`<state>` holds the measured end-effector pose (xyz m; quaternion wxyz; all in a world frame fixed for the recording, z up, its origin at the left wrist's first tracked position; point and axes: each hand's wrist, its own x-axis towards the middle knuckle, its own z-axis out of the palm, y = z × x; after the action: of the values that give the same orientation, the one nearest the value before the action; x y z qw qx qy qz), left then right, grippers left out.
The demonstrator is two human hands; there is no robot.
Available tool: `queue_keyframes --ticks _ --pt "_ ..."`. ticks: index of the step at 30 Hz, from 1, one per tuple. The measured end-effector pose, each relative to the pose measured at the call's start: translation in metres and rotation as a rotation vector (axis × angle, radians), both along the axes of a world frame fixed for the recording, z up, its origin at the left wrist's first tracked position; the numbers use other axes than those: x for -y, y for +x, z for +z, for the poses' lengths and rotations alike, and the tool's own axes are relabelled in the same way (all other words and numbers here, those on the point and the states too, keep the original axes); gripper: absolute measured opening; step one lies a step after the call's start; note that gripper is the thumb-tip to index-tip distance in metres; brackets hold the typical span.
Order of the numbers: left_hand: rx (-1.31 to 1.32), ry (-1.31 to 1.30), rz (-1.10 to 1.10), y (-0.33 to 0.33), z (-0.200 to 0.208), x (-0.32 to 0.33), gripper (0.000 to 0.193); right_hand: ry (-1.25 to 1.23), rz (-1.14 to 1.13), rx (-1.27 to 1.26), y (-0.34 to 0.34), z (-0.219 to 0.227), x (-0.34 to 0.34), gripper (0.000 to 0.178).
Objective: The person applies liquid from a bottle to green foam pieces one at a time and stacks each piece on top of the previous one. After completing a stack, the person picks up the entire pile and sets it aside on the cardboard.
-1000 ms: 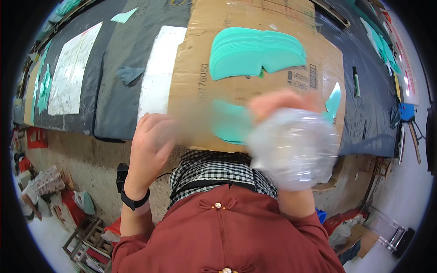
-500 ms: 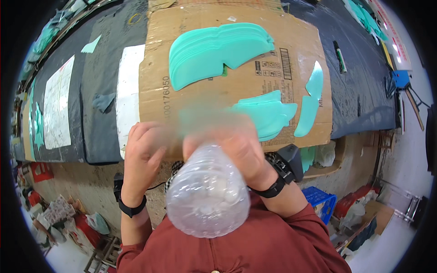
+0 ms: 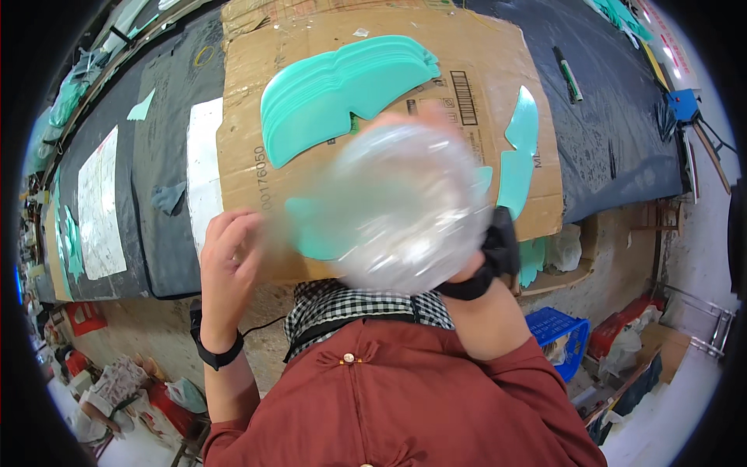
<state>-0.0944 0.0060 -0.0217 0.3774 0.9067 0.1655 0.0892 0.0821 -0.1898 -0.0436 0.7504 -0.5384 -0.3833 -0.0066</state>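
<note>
Right hand (image 3: 433,115): grip closed round bottle (image 3: 412,233), above cardboard (image 3: 490,47). Left hand (image 3: 227,261): fingers curled, cannot tell if pinching anything. Teal stack (image 3: 327,105) on cardboard, beyond bottle.

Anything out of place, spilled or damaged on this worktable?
Slightly: a crumpled grey scrap lies between two white sheets, unlike the flat things nearby, and loose teal pieces sit right of the neat teal stack. No spill shows; the clear container is too blurred to judge.
</note>
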Motion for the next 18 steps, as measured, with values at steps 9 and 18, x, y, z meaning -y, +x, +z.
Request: queue_keyframes --ticks 9,18 --pt "-0.013 -0.025 0.168 -0.029 -0.012 -0.021 0.022 -0.410 -0.337 -0.010 0.050 0.005 0.099 0.045" --pt "0.093 -0.135 0.268 -0.026 -0.004 -0.027 0.020 -0.059 0.302 -0.212 -0.040 0.024 -0.041 0.033"
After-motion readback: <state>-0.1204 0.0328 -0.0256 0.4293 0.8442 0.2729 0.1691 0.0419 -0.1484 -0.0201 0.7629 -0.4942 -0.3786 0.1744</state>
